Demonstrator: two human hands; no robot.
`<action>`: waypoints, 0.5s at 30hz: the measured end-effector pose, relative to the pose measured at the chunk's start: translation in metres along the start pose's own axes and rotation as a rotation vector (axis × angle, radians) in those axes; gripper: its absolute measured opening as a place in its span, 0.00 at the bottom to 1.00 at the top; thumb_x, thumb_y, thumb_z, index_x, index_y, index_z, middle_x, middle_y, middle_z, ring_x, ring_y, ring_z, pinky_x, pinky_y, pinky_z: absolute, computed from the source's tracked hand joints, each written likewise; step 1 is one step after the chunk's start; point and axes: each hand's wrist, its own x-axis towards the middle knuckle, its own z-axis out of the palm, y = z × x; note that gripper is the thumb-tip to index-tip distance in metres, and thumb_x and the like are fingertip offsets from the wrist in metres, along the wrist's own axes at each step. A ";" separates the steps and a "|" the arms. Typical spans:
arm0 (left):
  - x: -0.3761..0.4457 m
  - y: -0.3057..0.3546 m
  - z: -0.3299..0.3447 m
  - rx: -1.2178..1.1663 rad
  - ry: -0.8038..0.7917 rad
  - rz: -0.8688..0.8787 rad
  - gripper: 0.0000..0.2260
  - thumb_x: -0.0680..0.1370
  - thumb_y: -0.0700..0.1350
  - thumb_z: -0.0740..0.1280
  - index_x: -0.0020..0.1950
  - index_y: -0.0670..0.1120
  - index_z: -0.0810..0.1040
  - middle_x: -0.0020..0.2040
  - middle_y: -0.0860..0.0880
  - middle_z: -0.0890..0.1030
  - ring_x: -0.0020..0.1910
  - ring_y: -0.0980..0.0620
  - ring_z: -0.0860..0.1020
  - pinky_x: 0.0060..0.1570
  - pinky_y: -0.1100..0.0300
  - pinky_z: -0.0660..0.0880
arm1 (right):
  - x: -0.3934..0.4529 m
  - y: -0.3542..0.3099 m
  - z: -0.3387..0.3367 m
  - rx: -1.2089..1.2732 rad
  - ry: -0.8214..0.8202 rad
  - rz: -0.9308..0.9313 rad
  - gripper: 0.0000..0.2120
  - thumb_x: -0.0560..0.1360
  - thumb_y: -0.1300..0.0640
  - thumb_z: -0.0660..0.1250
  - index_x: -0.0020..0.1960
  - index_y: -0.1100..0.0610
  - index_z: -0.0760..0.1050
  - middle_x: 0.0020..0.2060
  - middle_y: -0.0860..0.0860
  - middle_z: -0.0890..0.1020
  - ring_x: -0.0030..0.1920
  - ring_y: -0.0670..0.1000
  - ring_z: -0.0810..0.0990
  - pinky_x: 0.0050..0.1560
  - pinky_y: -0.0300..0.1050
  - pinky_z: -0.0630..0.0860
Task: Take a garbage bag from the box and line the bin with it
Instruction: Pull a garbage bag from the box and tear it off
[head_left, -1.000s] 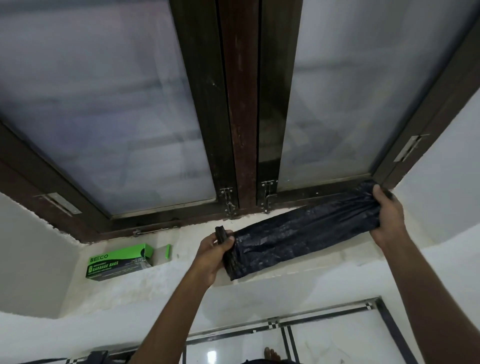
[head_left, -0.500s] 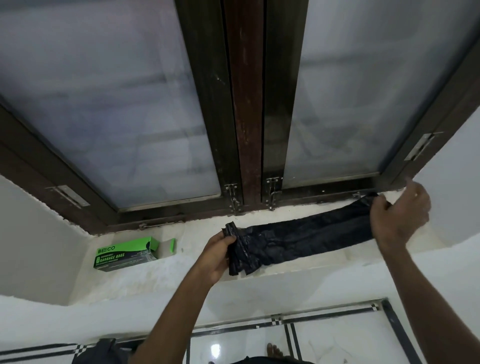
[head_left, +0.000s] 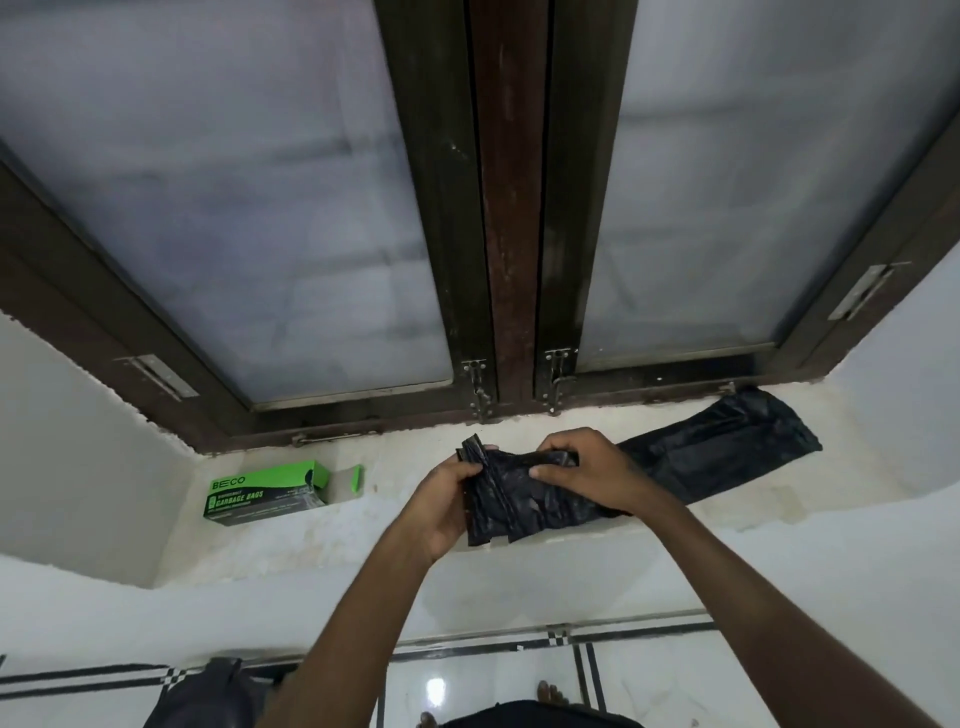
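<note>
A black garbage bag (head_left: 717, 457), folded into a long strip, lies across the white window sill (head_left: 363, 530). My left hand (head_left: 447, 504) pinches its left end. Just to the right, my right hand (head_left: 587, 473) grips the same end from above. The far right part of the bag rests loose on the sill. A green and black garbage bag box (head_left: 265, 496) lies on the sill to the left, its end flap open. At the bottom left edge a dark object (head_left: 208, 696) shows, possibly the bin with black plastic on it; I cannot tell.
A dark wooden window frame (head_left: 511, 260) with frosted panes rises behind the sill, with metal latches (head_left: 480, 384) at its base. White walls close the recess on both sides. Below is a glossy white tiled floor (head_left: 649, 686) with black lines, and toes show.
My right hand let go of the bag's far right end and came left to grip it beside my left hand. The right end now lies on the sill.
</note>
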 end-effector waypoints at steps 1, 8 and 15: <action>0.000 -0.002 0.000 0.003 0.038 0.014 0.15 0.83 0.37 0.55 0.60 0.43 0.80 0.58 0.40 0.84 0.56 0.42 0.82 0.48 0.50 0.79 | 0.000 -0.001 -0.003 0.012 -0.006 -0.001 0.05 0.75 0.52 0.74 0.45 0.53 0.83 0.39 0.48 0.85 0.43 0.48 0.83 0.48 0.52 0.79; -0.007 -0.004 0.008 -0.068 0.120 -0.049 0.15 0.84 0.44 0.55 0.53 0.42 0.80 0.55 0.39 0.83 0.50 0.43 0.82 0.44 0.51 0.77 | -0.002 -0.004 -0.019 0.139 -0.006 0.022 0.03 0.74 0.59 0.74 0.48 0.54 0.85 0.42 0.46 0.87 0.45 0.44 0.84 0.48 0.36 0.76; 0.004 -0.011 0.010 0.164 0.015 0.144 0.17 0.76 0.45 0.75 0.63 0.43 0.80 0.58 0.42 0.85 0.57 0.45 0.84 0.53 0.53 0.81 | -0.002 -0.014 -0.020 0.244 0.013 0.039 0.03 0.76 0.58 0.73 0.48 0.56 0.84 0.43 0.51 0.86 0.48 0.50 0.85 0.51 0.41 0.78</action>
